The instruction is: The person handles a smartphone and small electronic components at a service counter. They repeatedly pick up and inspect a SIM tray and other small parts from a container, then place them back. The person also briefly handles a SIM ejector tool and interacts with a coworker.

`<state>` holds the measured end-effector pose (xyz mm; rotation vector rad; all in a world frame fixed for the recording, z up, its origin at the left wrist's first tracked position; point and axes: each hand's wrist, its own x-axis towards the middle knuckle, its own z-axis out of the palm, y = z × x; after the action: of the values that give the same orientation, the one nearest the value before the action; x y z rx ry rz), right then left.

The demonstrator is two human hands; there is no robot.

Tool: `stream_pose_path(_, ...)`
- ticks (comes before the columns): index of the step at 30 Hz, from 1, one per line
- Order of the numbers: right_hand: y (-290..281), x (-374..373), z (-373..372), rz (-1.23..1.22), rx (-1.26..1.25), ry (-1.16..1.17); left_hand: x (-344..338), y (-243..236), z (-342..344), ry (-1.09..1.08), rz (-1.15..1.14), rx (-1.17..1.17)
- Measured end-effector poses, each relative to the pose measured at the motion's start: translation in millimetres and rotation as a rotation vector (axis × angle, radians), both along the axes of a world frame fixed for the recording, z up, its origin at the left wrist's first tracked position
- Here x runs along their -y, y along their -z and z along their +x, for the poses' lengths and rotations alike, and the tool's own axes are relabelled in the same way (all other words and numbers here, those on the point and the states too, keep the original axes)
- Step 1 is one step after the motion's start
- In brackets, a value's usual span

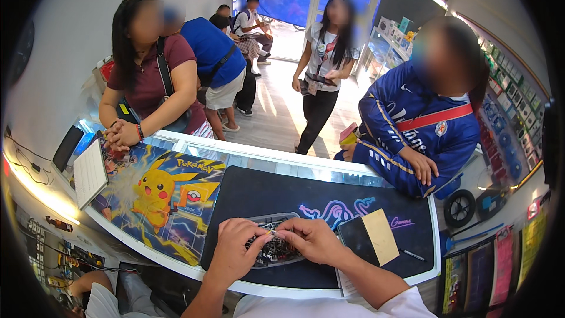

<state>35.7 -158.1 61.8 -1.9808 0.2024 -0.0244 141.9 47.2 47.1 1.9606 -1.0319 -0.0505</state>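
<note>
My left hand (236,248) and my right hand (315,241) meet over a shallow grey tray (281,265) on the counter mat. Thumbs and forefingers of both are pinched together, fingertips nearly touching. Between them shows a tiny pale piece (271,232), too small for me to name. Inside the tray lies a jumble of small dark and silvery parts (276,252), partly hidden by my fingers. Just right of my right hand, a dark flat case (356,241) lies beside a tan notepad (380,237).
The black mat (253,191) covers the counter's middle; a yellow-and-blue cartoon mat (159,194) lies left. A pen (413,255) rests at right, a white keyboard (90,175) at far left. Two people lean on the counter's far side, one with hands clasped (122,134); others are behind.
</note>
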Motion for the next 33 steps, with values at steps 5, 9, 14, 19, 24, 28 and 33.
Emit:
stream_pose_path(5,4.0,3.0,-1.6,-0.001,-0.039,0.063,-7.4,-8.1,2.0,0.058,0.141,0.060)
stream_pose_path(9,11.4,0.3,0.6,-0.176,0.134,0.032,-0.5,-22.1,6.5,0.006,0.029,0.072)
stream_pose_path(14,11.8,-1.4,-1.6,-0.326,0.146,-0.029,26.4,-42.4,50.4,0.047,-0.062,0.205)
stream_pose_path(19,15.0,-4.4,-2.5,-0.329,0.249,-0.010,89.7,-46.6,118.3,0.049,-0.111,0.508)
stream_pose_path(24,23.2,-3.2,-4.1,-0.265,0.300,-0.004,154.9,-40.0,169.7,0.089,-0.087,0.617)
stream_pose_path(28,25.4,-0.4,-4.0,-0.269,0.337,-0.017,201.5,-28.3,201.0,0.088,0.003,0.743)
stream_pose_path(33,25.6,1.3,-3.3,-0.265,0.362,-0.016,253.4,-1.9,223.8,0.101,0.136,0.970)
